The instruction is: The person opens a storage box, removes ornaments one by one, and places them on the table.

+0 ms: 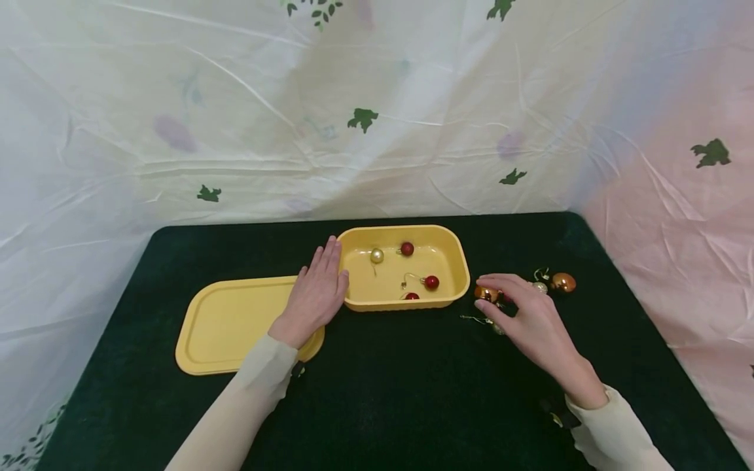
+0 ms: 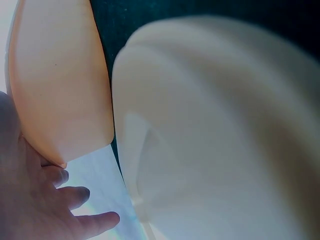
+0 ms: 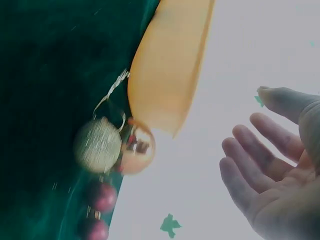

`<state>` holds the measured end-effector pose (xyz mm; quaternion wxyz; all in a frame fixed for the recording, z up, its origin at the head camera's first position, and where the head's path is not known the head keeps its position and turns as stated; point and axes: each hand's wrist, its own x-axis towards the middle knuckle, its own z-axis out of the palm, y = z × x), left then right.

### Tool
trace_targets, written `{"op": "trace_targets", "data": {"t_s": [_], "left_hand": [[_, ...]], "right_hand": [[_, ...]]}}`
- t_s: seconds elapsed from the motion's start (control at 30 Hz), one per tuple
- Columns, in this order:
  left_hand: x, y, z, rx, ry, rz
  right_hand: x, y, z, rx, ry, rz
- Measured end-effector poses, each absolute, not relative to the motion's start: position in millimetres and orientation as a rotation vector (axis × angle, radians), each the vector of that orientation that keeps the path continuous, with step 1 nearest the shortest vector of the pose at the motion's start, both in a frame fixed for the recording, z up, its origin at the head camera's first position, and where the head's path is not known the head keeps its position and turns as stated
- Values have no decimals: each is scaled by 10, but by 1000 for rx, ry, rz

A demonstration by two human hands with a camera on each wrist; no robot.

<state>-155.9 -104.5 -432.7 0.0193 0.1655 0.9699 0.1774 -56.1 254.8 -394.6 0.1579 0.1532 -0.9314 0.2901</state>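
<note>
A yellow box (image 1: 453,260) stands open at mid-table, with a gold ball (image 1: 377,256) and three red balls (image 1: 431,282) inside. My left hand (image 1: 321,288) lies flat, fingers straight, against the box's left end and over the yellow lid (image 1: 230,324). My right hand (image 1: 515,304) hovers with relaxed fingers (image 3: 260,160) over a cluster of ornaments right of the box. A shiny orange ball (image 1: 485,292) (image 3: 139,148) lies at its fingertips. Beside that ball are a glittery gold ball (image 3: 97,145) and small red balls (image 3: 102,196). It holds nothing.
Another orange ball (image 1: 563,282) and a small pale ball (image 1: 539,286) lie further right on the dark green table cover (image 1: 412,392). A wrinkled leaf-print sheet (image 1: 377,118) walls the back and sides. My cream sleeve (image 2: 215,130) fills the left wrist view.
</note>
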Motion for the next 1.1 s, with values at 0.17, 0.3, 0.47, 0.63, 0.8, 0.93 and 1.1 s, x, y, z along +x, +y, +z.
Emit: {"op": "trace_targets", "data": {"t_s": [0.17,0.3,0.47,0.63,0.8,0.93,1.1], "left_hand": [[-1558,-1048,-4333,502,3006,558],[-1556,-1047,-4339,498,3006,563],[-1557,-1045,-4345,509,3016,556],[-1556,-1045,-4343,509,3021,558],[-1557,-1050,-4334,512,3014,566],[-1559,-1054,-4321,514,3009,571],[-1561,-1057,-4305,511,2997,581]], "right_hand": [[-698,2393,-3942,481,-2652,935],[-812,2253,-3929,494,-2647,1002],[-961,2073,-3922,533,-2651,1048],[-1107,1900,-3901,564,-2676,1079],[-1260,1746,-3889,583,-2711,1100],[-1371,1630,-3899,609,-2729,1105],[-1500,1491,-3941,626,-2744,1071]]}}
